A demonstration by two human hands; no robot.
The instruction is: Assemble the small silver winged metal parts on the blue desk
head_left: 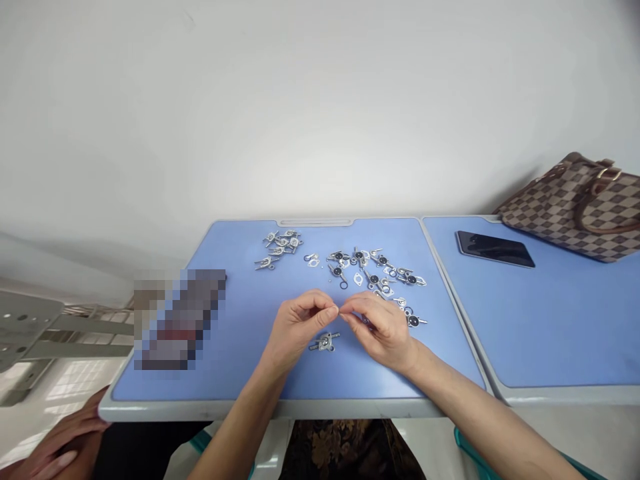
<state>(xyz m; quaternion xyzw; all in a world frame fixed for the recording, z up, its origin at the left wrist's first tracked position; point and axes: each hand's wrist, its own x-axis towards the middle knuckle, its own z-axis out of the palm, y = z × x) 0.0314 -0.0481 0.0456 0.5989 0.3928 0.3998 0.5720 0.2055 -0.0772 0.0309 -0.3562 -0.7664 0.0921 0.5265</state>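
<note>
My left hand [303, 325] and my right hand [380, 325] meet above the blue table [240, 333], thumbs and fingertips pinched together. Whatever lies between the fingertips is too small to make out. Just below them, a silver metal part [325, 342] with thin rods lies on the tabletop. Behind my right hand, several metal parts with round black pieces [373, 279] are spread about, along with flat gaskets [358, 279] and dark rings [343, 285]. Some of these are partly hidden by my right hand. A group of silver parts [283, 243] sits farther back, left of centre.
A pixelated object [187, 320] lies at the table's left side. On the adjoining right table [550, 320] are a black phone [495, 249] and a checkered handbag [575, 207]. Another person's hands [65, 440] rest near the lower left corner. A wall stands behind the tables.
</note>
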